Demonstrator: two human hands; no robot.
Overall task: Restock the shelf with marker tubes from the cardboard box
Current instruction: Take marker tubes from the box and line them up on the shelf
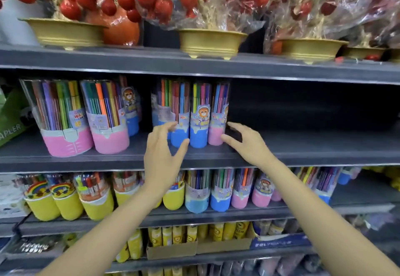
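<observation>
On the middle grey shelf (303, 150) stands a row of clear marker tubes: two with blue bases (198, 124) and one with a pink base (217, 122). My left hand (162, 148) reaches up at the row's left end, fingers spread, its fingertips at the leftmost blue tube (179, 128). My right hand (244, 141) sits at the row's right end, thumb and fingers open beside the pink tube, holding nothing. Two larger pink-based tubes (86, 122) stand further left. The cardboard box is out of view.
The shelf to the right of the pink tube is bare and dark. Gold bowls (211, 41) with wrapped red ornaments fill the shelf above. Below are yellow, blue and pink marker tubes (199, 191), and lower still yellow packs in a carton (173, 249).
</observation>
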